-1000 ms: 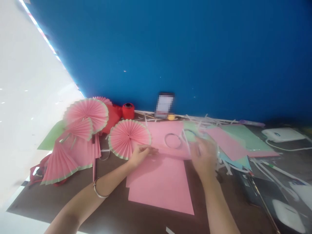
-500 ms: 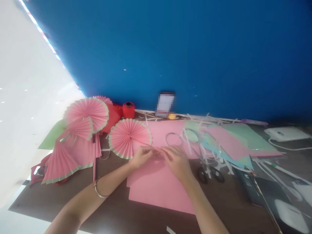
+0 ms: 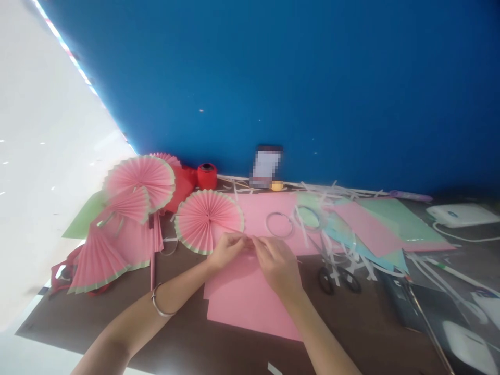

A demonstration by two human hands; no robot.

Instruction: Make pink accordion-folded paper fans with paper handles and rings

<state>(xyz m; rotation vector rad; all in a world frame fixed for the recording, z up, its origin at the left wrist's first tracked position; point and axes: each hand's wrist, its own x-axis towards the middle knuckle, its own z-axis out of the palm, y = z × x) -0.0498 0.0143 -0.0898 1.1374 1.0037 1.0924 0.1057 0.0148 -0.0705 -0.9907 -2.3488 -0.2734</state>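
My left hand [image 3: 230, 250] and my right hand [image 3: 277, 260] meet over a pink paper sheet [image 3: 250, 307]. Their fingertips pinch together at a narrow fold of pink paper [image 3: 250, 246], mostly hidden by the fingers. Just beyond my left hand lies a round pleated paper fan [image 3: 207, 216], pink with a pale green rim. Two thin rings, one silvery hoop [image 3: 278, 212] and another hoop [image 3: 308, 205], lie on paper past my right hand. Black-handled scissors [image 3: 338, 280] rest to the right of it, among white strips.
More pink pleated fans [image 3: 138, 179] pile up at the left. A red roll [image 3: 207, 176] and a blurred phone [image 3: 266, 166] stand by the blue wall [image 3: 297, 78]. Coloured sheets [image 3: 414, 221], white strips [image 3: 353, 260] and a white device [image 3: 461, 214] occupy the right side.
My right hand has shifted slightly left and its fingers have drawn closer together at the pinch. My left hand stays nearly still.
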